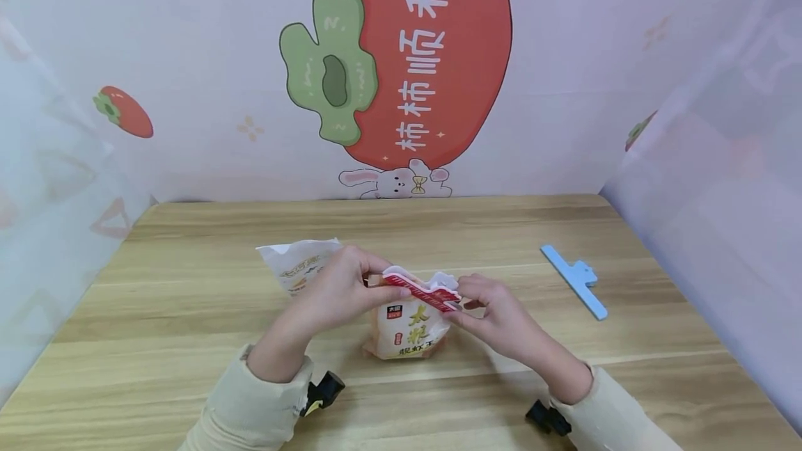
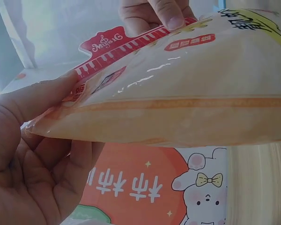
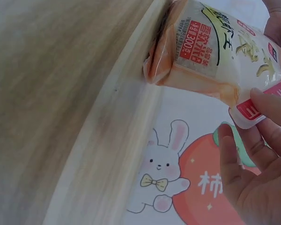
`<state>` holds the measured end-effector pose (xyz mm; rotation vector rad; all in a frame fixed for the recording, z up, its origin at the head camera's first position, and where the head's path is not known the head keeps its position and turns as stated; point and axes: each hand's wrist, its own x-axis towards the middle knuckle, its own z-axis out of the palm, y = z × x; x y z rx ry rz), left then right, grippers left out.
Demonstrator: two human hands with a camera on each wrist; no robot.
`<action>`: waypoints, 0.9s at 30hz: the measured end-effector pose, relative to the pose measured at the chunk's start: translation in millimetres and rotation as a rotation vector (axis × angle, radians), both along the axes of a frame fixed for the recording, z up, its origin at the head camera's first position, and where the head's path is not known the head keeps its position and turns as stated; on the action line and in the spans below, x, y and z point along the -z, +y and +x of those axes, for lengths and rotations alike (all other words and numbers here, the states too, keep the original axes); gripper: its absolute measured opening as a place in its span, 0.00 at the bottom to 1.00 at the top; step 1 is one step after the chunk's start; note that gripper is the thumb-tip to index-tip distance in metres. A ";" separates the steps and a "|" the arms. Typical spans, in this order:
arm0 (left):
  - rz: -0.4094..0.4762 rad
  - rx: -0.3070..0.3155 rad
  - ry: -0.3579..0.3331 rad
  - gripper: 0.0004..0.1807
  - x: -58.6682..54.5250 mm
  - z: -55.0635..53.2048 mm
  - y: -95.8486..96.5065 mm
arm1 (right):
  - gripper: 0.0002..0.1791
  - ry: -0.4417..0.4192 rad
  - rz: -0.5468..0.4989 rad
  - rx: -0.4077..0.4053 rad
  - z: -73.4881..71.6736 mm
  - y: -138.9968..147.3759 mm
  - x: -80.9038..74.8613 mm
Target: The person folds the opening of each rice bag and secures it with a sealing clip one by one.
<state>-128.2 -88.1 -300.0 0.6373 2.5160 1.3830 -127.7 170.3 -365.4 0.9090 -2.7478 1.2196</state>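
A plastic food bag (image 1: 407, 334) with orange edges and printed characters stands upright on the table, in front of me. Along its top edge lies a red and white bag clip (image 1: 421, 289), marked with piano keys and "Music" in the left wrist view. My left hand (image 1: 338, 294) pinches the bag's upper left corner, the thumb (image 2: 47, 96) at the clip's end. At the other end, my right hand (image 1: 501, 308) pinches the clip between thumb (image 3: 271, 105) and fingers. Whether the clip is fully fastened I cannot tell.
Behind my left hand lies a white printed packet (image 1: 297, 263), partly hidden. A light blue bag clip (image 1: 575, 281) rests on the wooden table (image 1: 156, 339) to the right. Printed sheets (image 1: 207, 89) wall the table at the back and both sides.
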 end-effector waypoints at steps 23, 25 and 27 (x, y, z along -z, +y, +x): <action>-0.224 -0.085 0.017 0.24 34.8 19.1 -19.5 | 0.35 -0.306 0.008 -0.051 -4.2 -1.5 15.6; -0.252 -0.089 0.025 0.26 39.6 19.4 -18.9 | 0.35 -0.300 0.018 -0.048 -4.0 -2.9 15.3; -0.275 -0.086 0.036 0.28 43.8 19.4 -18.9 | 0.35 -0.293 0.027 -0.042 -3.7 -4.1 15.1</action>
